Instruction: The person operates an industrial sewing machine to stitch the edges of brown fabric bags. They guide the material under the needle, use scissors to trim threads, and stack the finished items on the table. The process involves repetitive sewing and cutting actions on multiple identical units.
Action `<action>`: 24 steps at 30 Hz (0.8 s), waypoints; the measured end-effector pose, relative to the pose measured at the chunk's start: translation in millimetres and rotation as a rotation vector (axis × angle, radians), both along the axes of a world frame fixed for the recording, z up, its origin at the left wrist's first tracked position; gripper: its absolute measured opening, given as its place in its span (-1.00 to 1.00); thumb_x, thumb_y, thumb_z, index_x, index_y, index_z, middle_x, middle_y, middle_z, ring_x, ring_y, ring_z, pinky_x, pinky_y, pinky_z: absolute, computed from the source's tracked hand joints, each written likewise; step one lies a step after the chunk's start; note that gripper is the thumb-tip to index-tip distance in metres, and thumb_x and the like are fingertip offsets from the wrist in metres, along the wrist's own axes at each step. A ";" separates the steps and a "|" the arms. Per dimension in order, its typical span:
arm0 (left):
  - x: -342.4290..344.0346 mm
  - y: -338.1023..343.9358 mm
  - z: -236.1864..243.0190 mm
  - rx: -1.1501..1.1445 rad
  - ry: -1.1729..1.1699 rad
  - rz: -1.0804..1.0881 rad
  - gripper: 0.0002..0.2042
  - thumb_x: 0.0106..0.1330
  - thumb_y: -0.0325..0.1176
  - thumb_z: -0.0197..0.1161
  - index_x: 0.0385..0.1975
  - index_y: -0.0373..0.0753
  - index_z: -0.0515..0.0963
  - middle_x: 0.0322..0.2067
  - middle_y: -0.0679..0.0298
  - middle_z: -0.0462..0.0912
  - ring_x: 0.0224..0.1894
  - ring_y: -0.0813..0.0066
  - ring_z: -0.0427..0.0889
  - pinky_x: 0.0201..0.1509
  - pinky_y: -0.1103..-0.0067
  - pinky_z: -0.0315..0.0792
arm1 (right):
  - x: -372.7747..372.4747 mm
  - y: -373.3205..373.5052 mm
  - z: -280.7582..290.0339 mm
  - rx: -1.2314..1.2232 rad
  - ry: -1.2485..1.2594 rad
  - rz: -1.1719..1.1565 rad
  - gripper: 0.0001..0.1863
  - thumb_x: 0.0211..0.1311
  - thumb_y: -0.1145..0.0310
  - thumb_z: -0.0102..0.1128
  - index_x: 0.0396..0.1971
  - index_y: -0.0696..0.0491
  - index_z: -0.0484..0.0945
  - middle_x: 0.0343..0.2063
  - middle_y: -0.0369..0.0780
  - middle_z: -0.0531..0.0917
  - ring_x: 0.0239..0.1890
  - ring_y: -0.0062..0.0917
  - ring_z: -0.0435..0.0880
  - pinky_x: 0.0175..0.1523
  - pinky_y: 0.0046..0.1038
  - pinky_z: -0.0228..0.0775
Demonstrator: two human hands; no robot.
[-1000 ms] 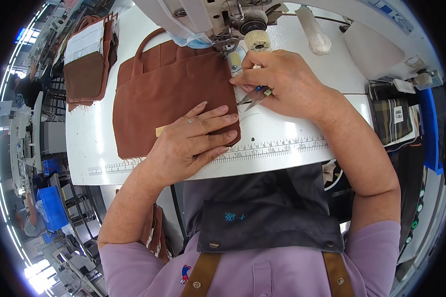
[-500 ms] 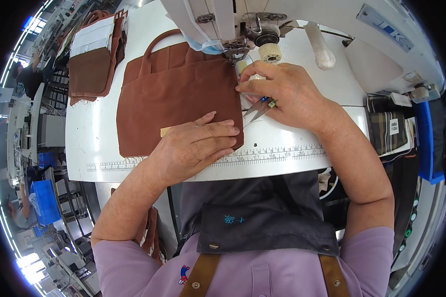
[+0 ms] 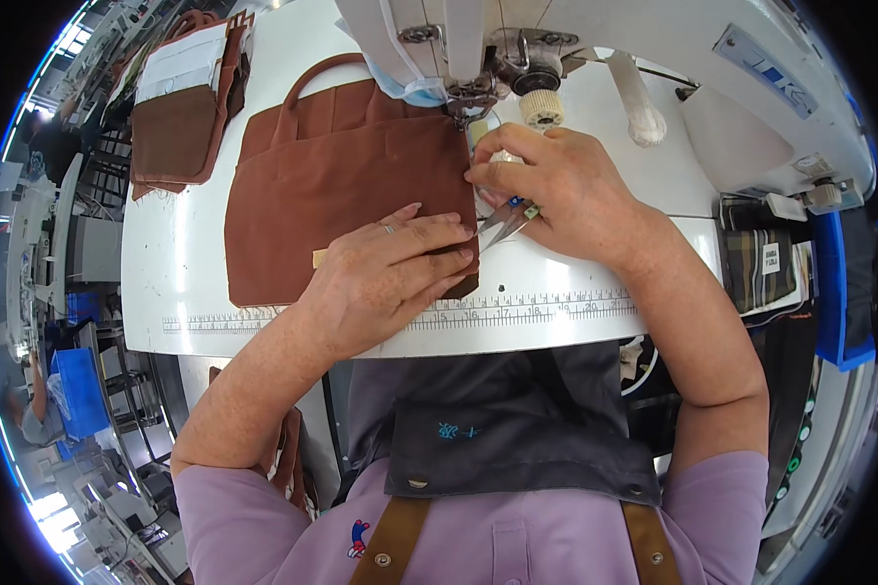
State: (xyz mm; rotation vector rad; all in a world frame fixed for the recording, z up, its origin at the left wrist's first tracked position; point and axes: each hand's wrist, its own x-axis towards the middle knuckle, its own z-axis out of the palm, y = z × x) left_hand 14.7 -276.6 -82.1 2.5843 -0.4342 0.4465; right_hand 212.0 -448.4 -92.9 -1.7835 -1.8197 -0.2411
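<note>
A brown fabric bag piece (image 3: 351,175) with looped handles lies on the white table, its upper right corner under the sewing machine's presser foot (image 3: 461,115). My left hand (image 3: 395,268) rests flat on its lower right part, fingers stretched toward the right edge. Against that same edge, the thumb and forefinger of my right hand (image 3: 566,195) are pinched together; whether thread or cloth is between them I cannot make out. Small thread snips (image 3: 502,226) sit in the curled fingers of that hand, blades pointing at the bag's edge near my left fingertips.
The white sewing machine (image 3: 751,107) stands over the table's far side. A stack of brown bag pieces (image 3: 174,132) lies at the far left. A printed ruler strip (image 3: 546,309) runs along the near edge. Folded plaid cloth (image 3: 756,268) and a blue bin (image 3: 842,292) are at right.
The snips' blades have come closer together and nearer the bag's edge. My left hand has shifted slightly up along the bag. The bag stays under the presser foot.
</note>
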 end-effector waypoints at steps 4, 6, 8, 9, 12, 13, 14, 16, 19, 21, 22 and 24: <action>-1.3 4.7 -5.8 -0.106 -0.016 -0.012 -0.80 0.17 -0.51 0.48 -0.20 -0.23 0.74 -0.08 0.24 0.79 0.09 0.28 0.76 0.32 0.23 0.56 | 1.0 2.0 -3.6 0.035 -0.009 0.011 -0.77 -0.05 0.48 0.38 -0.31 -0.02 0.68 -0.15 -0.37 0.67 -0.33 -0.35 0.70 -0.22 -0.27 0.52; -3.6 3.2 -7.0 -0.133 -0.018 -0.013 -0.81 0.16 -0.51 0.49 -0.22 -0.22 0.74 -0.11 0.25 0.80 0.07 0.29 0.77 0.32 0.23 0.56 | 0.5 1.3 -2.6 0.020 -0.019 0.009 -0.77 -0.05 0.48 0.39 -0.30 -0.01 0.68 -0.15 -0.36 0.68 -0.31 -0.35 0.71 -0.22 -0.27 0.52; -4.6 3.0 -6.6 -0.127 -0.023 -0.016 -0.82 0.15 -0.51 0.50 -0.24 -0.21 0.74 -0.12 0.27 0.81 0.06 0.30 0.77 0.32 0.23 0.56 | -0.3 1.8 -1.8 0.022 -0.018 0.009 -0.77 -0.04 0.47 0.39 -0.30 0.00 0.68 -0.16 -0.36 0.68 -0.30 -0.35 0.71 -0.23 -0.27 0.53; -5.1 3.5 -6.2 -0.117 -0.020 -0.026 -0.82 0.15 -0.51 0.50 -0.24 -0.21 0.73 -0.12 0.27 0.80 0.06 0.30 0.77 0.32 0.22 0.56 | -1.2 2.1 -2.0 0.030 -0.010 0.012 -0.77 -0.04 0.47 0.39 -0.29 0.00 0.68 -0.16 -0.35 0.68 -0.30 -0.34 0.71 -0.23 -0.27 0.53; -5.3 4.9 -3.0 -0.095 -0.010 -0.051 -0.82 0.16 -0.51 0.49 -0.24 -0.22 0.73 -0.12 0.27 0.80 0.06 0.30 0.77 0.32 0.21 0.56 | -1.2 2.6 -0.5 0.027 -0.009 0.016 -0.76 -0.04 0.47 0.39 -0.28 0.01 0.67 -0.17 -0.35 0.68 -0.30 -0.33 0.71 -0.23 -0.27 0.53; -5.0 4.8 -0.9 -0.092 -0.002 -0.060 -0.82 0.16 -0.52 0.49 -0.24 -0.22 0.72 -0.13 0.27 0.80 0.06 0.30 0.77 0.32 0.21 0.56 | -1.1 2.4 -0.1 0.022 -0.012 0.016 -0.75 -0.04 0.47 0.39 -0.28 0.02 0.67 -0.17 -0.35 0.68 -0.30 -0.33 0.71 -0.23 -0.26 0.53; -4.9 4.7 0.7 -0.088 0.006 -0.069 -0.83 0.16 -0.52 0.49 -0.24 -0.23 0.72 -0.14 0.27 0.80 0.06 0.29 0.77 0.32 0.21 0.56 | -1.0 2.5 -0.1 0.026 -0.014 0.019 -0.75 -0.05 0.48 0.39 -0.28 0.02 0.67 -0.17 -0.35 0.68 -0.30 -0.33 0.71 -0.24 -0.26 0.53; -5.5 5.3 2.6 -0.065 0.008 -0.079 -0.84 0.15 -0.52 0.49 -0.27 -0.24 0.72 -0.14 0.26 0.80 0.06 0.30 0.78 0.32 0.19 0.56 | -0.7 3.0 -0.3 0.033 -0.018 0.026 -0.74 -0.06 0.48 0.39 -0.27 0.02 0.66 -0.17 -0.34 0.68 -0.31 -0.32 0.71 -0.24 -0.26 0.53; -4.6 8.4 3.3 -0.032 -0.036 -0.135 -0.85 0.12 -0.52 0.49 -0.32 -0.25 0.71 -0.15 0.24 0.80 0.05 0.31 0.78 0.31 0.18 0.57 | -0.8 3.1 -0.6 0.028 -0.014 0.020 -0.72 -0.07 0.48 0.39 -0.26 0.02 0.66 -0.17 -0.35 0.68 -0.30 -0.31 0.70 -0.24 -0.26 0.54; -4.3 9.6 2.5 -0.010 -0.067 -0.160 -0.86 0.09 -0.52 0.48 -0.35 -0.26 0.71 -0.15 0.23 0.80 0.04 0.31 0.78 0.29 0.17 0.59 | -0.3 2.9 0.2 0.019 -0.012 0.026 -0.71 -0.07 0.48 0.39 -0.25 0.02 0.65 -0.16 -0.34 0.68 -0.30 -0.31 0.70 -0.24 -0.26 0.54; -5.4 9.4 2.2 0.002 -0.075 -0.158 -0.86 0.09 -0.52 0.48 -0.36 -0.26 0.71 -0.15 0.22 0.79 0.03 0.31 0.78 0.27 0.17 0.60 | -0.2 2.8 0.0 0.016 -0.010 0.029 -0.70 -0.07 0.48 0.39 -0.25 0.02 0.65 -0.15 -0.34 0.67 -0.30 -0.31 0.70 -0.24 -0.26 0.54; -5.9 8.4 3.5 0.019 -0.071 -0.159 -0.87 0.08 -0.52 0.47 -0.36 -0.27 0.71 -0.16 0.21 0.79 0.02 0.31 0.79 0.25 0.19 0.62 | 0.1 2.3 -1.3 0.018 -0.015 0.023 -0.70 -0.08 0.48 0.39 -0.24 0.02 0.65 -0.15 -0.34 0.67 -0.29 -0.31 0.71 -0.24 -0.25 0.54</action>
